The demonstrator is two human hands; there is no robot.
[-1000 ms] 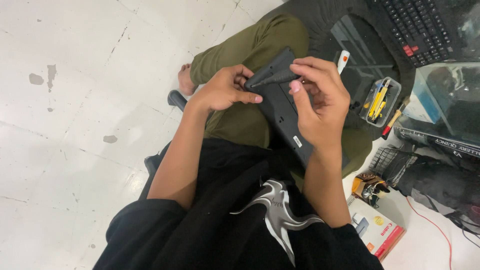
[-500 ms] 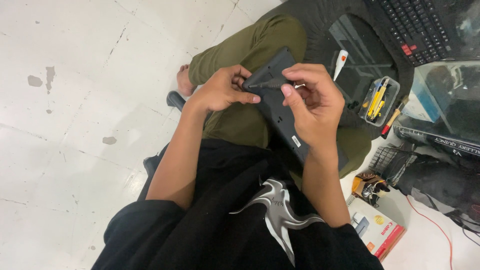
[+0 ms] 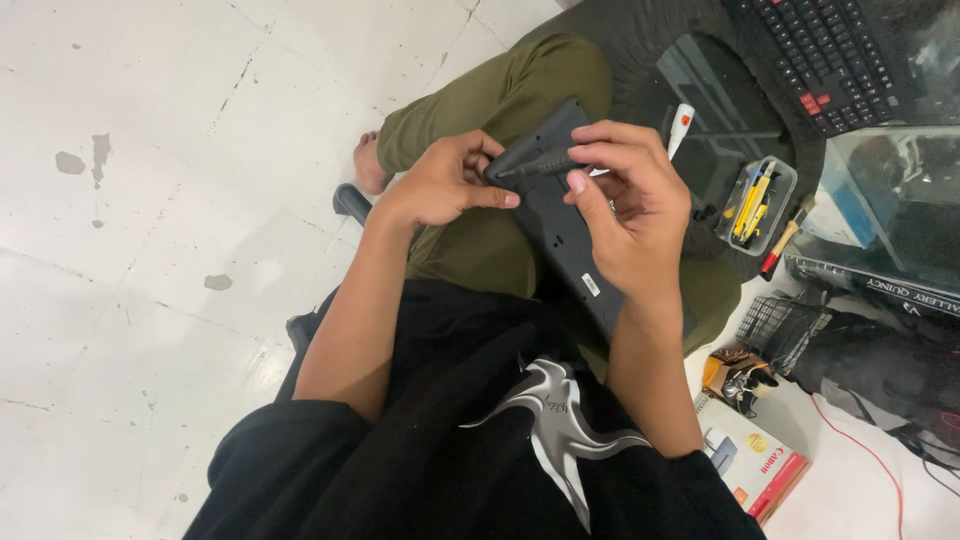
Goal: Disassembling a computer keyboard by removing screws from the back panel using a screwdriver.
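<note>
Centre of frame: left hand grips the upper end of a dark keyboard resting on the lap. Right hand pinches a dark tool against it.

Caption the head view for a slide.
Seated person's left hand and right hand work a dark tool on a black keyboard's underside.

Informal electronics repair spot on the floor of a room, likely a small workshop. Evidence: worn white tiled floor with stains; a keyboard at far right; a clear tray of small tools beside it; a brush; boxes and a red cable near right.
</note>
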